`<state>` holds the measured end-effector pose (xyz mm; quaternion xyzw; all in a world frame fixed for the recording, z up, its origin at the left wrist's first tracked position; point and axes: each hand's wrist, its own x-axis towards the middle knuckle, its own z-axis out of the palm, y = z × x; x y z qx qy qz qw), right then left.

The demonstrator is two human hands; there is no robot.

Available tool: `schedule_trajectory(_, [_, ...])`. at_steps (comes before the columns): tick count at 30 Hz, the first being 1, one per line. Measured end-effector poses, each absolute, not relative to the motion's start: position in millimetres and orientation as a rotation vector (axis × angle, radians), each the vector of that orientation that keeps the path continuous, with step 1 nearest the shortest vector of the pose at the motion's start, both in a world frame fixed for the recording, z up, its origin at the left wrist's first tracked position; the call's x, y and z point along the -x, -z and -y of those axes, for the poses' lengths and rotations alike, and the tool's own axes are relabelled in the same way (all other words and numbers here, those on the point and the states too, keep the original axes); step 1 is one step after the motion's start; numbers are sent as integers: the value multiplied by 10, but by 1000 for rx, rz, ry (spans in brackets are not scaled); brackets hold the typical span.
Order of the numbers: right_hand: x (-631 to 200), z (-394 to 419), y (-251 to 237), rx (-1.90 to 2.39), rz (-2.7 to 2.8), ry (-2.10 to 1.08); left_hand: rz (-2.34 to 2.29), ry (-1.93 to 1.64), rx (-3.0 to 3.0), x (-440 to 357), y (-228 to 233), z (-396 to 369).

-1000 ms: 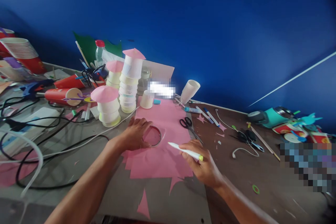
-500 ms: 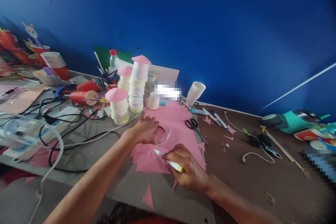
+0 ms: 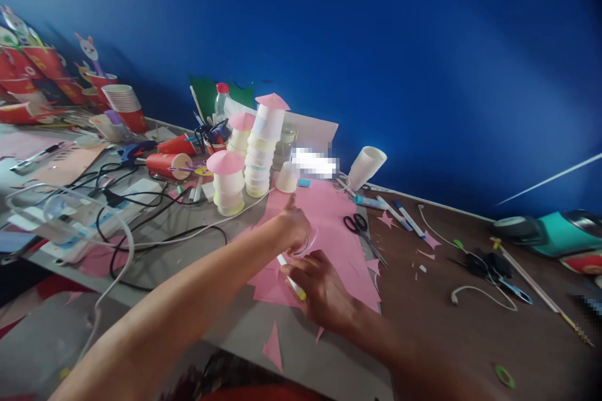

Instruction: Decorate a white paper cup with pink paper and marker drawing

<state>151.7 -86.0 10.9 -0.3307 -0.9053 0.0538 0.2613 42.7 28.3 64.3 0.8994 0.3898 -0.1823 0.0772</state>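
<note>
A sheet of pink paper (image 3: 332, 225) lies on the table under both hands. My left hand (image 3: 295, 227) presses down on it with curled fingers, over a thin ring (image 3: 301, 249) that is mostly hidden. A pale curved line or strip shows beside the ring. In my right hand (image 3: 324, 282) is a white marker (image 3: 296, 287) with a yellow end, its other end pointing toward the ring. The two hands are close together. Black scissors (image 3: 361, 229) rest on the paper's right side. Beyond my left hand stands an upturned white paper cup (image 3: 286, 178).
Stacked-cup towers with pink cone tops (image 3: 226, 183) stand behind on the left, near black cables (image 3: 141, 200) and red cups (image 3: 168, 165). Stacked white cups (image 3: 367, 166) lean by the wall. Markers (image 3: 409, 219) and a white cable (image 3: 458, 293) lie on the right.
My left hand has turned and shifted right and nearer my right hand, now covering most of the ring. The marker in my right hand has moved closer to it. The view has swung left.
</note>
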Motion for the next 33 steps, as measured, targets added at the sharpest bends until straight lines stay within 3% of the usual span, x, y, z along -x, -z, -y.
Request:
schedule_trajectory(16, [-1864, 987, -243, 1018, 2387, -184, -1166, 721, -2672, -557, -704, -264])
schedule_trajectory(26, [-2501, 756, -682, 1441, 1663, -655, -1181, 668, -2681, -560, -632, -244])
schedule_trajectory(33, [-2219, 38, -749, 1296, 1265, -910, -1294, 396, -2595, -587, -478, -237])
